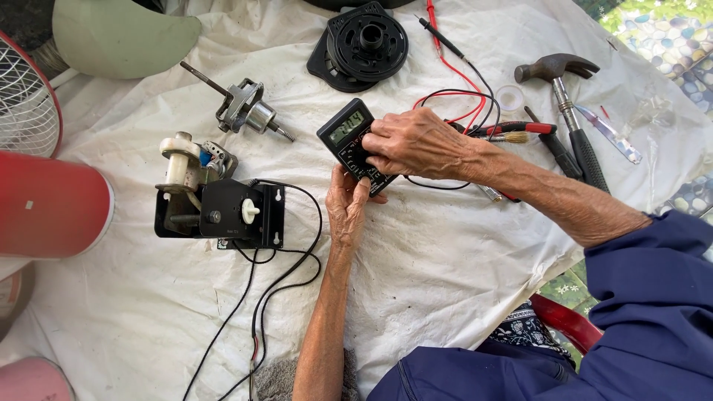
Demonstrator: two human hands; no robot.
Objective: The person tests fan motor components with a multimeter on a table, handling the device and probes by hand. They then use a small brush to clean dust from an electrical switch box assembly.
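1. A small black multimeter (355, 141) with a grey display lies tilted on a white plastic sheet (445, 252) that covers the surface, near the middle of the view.
2. The left hand (347, 204) comes up from below and steadies the meter's lower end; its fingers are curled loosely against the case, thumb at the edge, gripping it lightly.
3. The right hand (416, 142) reaches in from the right and lies over the lower half of the meter, fingers bent and pinched down on its dial area. The display stays uncovered above the fingers.
4. Red and black test leads (460, 93) loop away from the meter toward the top right, and a probe (440, 37) lies pointing up the sheet.
5. Left of the meter sits a black bracket assembly (223, 212) with a white knob, and thin black wires (275, 282) trail from it toward the bottom edge.
6. Above that lies a small metal motor part with a shaft (241, 108), well apart from the hands.
7. A round black housing (364, 48) rests at the top centre.
8. On the right lie a claw hammer (568, 104), a small brush (512, 137) and a screwdriver with a red handle (520, 127), just beyond the right wrist.
9. A white fan grille (26, 104) and a red cylindrical body (48, 208) stand at the left edge.
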